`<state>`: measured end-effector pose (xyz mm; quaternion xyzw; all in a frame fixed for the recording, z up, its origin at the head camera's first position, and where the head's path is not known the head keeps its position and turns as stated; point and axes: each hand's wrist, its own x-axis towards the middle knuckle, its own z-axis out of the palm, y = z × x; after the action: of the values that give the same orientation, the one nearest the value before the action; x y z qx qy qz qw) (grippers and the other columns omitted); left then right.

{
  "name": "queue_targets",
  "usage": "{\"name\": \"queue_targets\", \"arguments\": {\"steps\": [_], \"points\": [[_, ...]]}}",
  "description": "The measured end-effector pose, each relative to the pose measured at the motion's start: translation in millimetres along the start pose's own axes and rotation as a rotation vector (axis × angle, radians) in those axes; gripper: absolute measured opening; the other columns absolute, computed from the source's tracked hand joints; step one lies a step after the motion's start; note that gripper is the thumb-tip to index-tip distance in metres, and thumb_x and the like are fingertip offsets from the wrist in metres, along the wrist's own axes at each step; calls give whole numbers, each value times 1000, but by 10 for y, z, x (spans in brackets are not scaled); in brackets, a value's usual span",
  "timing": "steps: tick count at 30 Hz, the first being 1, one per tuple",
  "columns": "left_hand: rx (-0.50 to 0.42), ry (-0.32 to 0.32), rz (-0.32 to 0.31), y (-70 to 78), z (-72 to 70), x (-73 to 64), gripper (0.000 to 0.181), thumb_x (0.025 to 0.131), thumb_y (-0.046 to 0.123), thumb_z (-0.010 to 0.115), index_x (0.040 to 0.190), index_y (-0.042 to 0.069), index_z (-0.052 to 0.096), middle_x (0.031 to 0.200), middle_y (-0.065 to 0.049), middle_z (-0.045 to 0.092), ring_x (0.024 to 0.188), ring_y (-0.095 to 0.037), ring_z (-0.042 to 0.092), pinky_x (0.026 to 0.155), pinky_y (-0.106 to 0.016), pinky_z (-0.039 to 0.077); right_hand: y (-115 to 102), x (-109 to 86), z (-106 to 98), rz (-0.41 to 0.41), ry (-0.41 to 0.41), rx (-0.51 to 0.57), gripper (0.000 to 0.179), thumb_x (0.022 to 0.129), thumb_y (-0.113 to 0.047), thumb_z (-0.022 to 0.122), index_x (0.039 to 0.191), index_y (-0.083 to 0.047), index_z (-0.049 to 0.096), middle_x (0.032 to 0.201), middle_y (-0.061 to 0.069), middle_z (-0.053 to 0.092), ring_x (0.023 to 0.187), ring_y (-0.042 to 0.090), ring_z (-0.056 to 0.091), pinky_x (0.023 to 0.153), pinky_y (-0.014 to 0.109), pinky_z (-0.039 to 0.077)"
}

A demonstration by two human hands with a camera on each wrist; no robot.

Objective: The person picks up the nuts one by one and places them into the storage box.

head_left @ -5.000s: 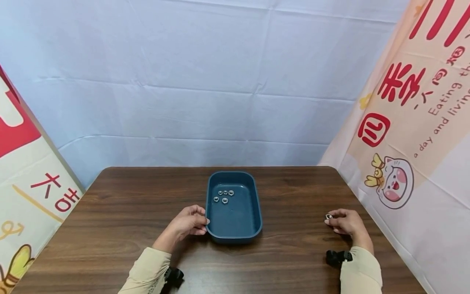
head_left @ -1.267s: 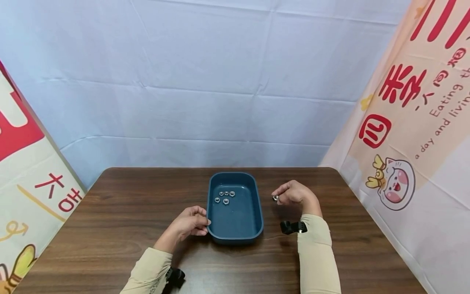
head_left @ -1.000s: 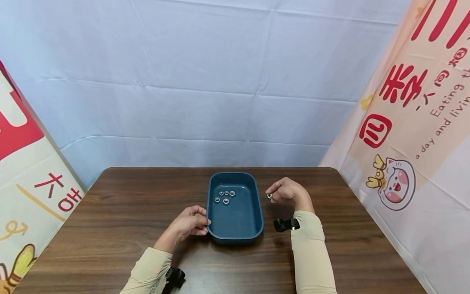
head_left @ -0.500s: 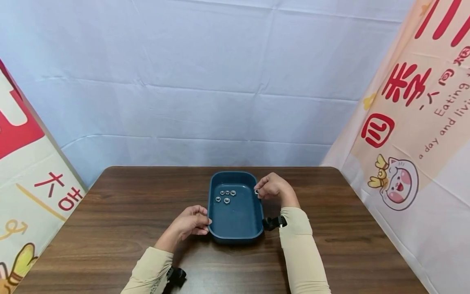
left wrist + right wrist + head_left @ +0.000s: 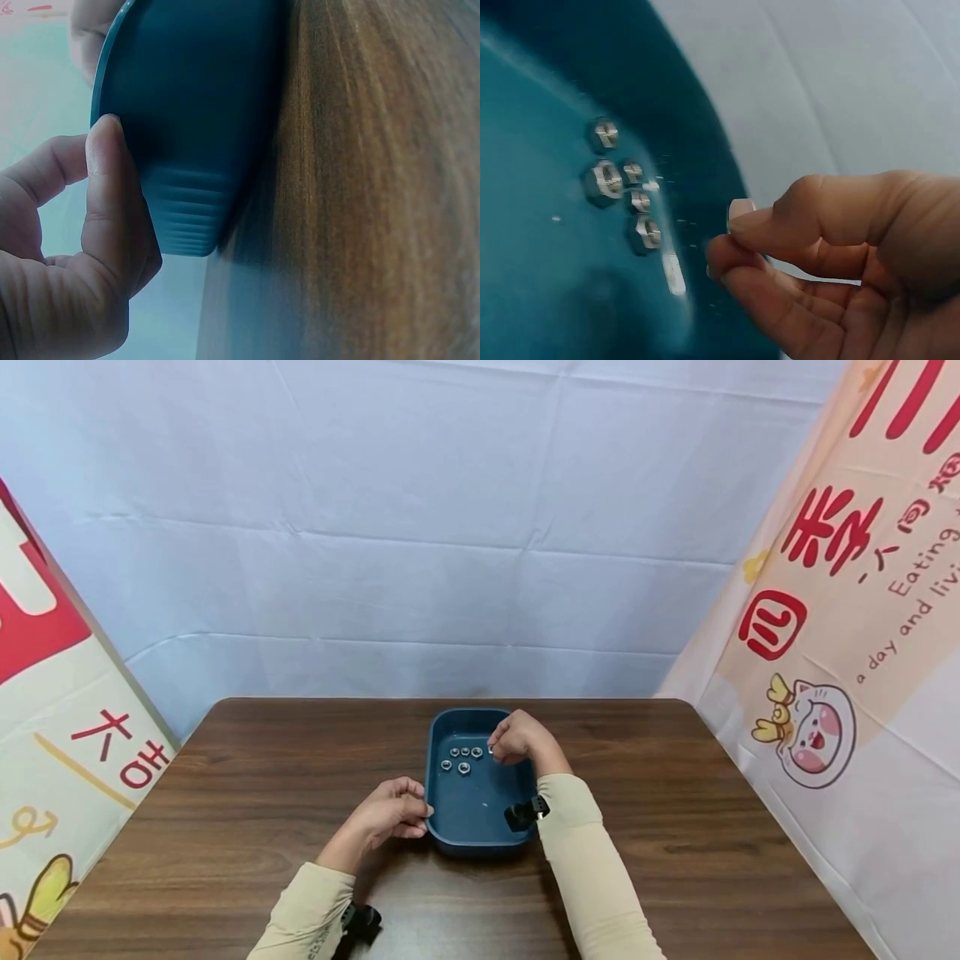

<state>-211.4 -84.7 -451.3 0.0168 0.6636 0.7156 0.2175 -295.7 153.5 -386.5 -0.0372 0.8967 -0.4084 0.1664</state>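
A blue rectangular tray [image 5: 478, 844] stands on the wooden table, with several hex nuts [image 5: 464, 768] lying toward its far left inside. My left hand [image 5: 390, 814] holds the tray's left side near the front corner; in the left wrist view a fingertip [image 5: 107, 127] presses at the rim. Over the tray's far right part, my right hand [image 5: 519, 739] pinches a metal nut [image 5: 491, 749] between thumb and fingertips. That nut is mostly covered by the fingers in the right wrist view, where the loose nuts [image 5: 603, 182] sit beside the fingertips.
The brown table [image 5: 285, 760] reaches back to a pale cloth backdrop [image 5: 405, 568]. Printed cloth panels hang at the left and right sides. Each wrist carries a black camera, the right one [image 5: 525, 814] hanging over the tray's right rim.
My right hand has carried the nut from the table's right side leftward, past the tray's right rim to above its inside. The left hand has stayed at the tray's left side.
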Motion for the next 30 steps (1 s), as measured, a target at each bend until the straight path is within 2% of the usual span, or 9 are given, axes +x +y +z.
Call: {"name": "queue_targets", "arguments": {"steps": [2,4,5,8,10,14,20,26,30], "points": [[3,3,-1,8,-3,-5,31,76,-5,63,100,-5,43,69,-11,55,54,-15,58,51,-25,54,-12,50,52,6,-27,-24,7,74,8,63,76,2,66,66,4,58,56,15,54,65,36,55],[8,3,-4,12,-5,-12,32,76,-5,62,101,-7,42,69,-11,55,54,-15,58,51,-25,53,-23,97,97,12,-58,-45,19,76,7,60,60,-3,57,56,1,48,49,13,43,56,31,50],[10,4,-7,14,-6,-17,32,77,-5,62,102,-7,42,69,-11,55,54,-15,57,51,-25,53,-26,121,118,15,-73,-60,28,76,7,58,54,-6,49,54,0,40,47,12,37,50,28,43],[10,2,-12,13,-9,-30,34,77,-5,62,103,-9,41,68,-11,55,54,-15,57,51,-25,53,-30,183,172,30,-106,-124,40,77,7,55,51,-14,34,53,-1,28,48,13,25,49,27,25],[8,0,-13,10,-8,-34,35,76,-5,62,103,-9,41,68,-10,55,54,-14,58,51,-25,53,-19,215,200,55,-117,-146,41,78,7,55,50,-16,36,52,-2,32,47,12,29,49,26,23],[13,2,-14,15,-3,-47,35,76,-5,62,103,-9,41,68,-10,55,54,-15,58,51,-25,53,20,260,247,99,-149,-128,34,80,8,54,54,-12,48,57,2,48,49,13,43,48,24,28],[20,9,-16,20,3,-49,34,76,-5,62,103,-8,42,69,-11,55,55,-15,58,52,-26,54,87,314,298,129,-180,-101,20,82,13,54,72,1,67,63,7,55,51,13,34,50,25,21],[24,8,-16,19,8,-50,32,77,-5,62,103,-8,43,70,-11,55,55,-15,58,53,-26,54,123,308,323,121,-138,-102,16,81,9,56,77,4,71,69,10,64,54,16,58,46,21,37],[23,7,-13,22,9,-53,33,77,-4,62,103,-8,42,70,-11,55,55,-15,58,52,-26,54,101,292,314,129,-146,-97,17,81,11,55,79,4,70,69,10,63,53,15,54,47,22,33]]}}
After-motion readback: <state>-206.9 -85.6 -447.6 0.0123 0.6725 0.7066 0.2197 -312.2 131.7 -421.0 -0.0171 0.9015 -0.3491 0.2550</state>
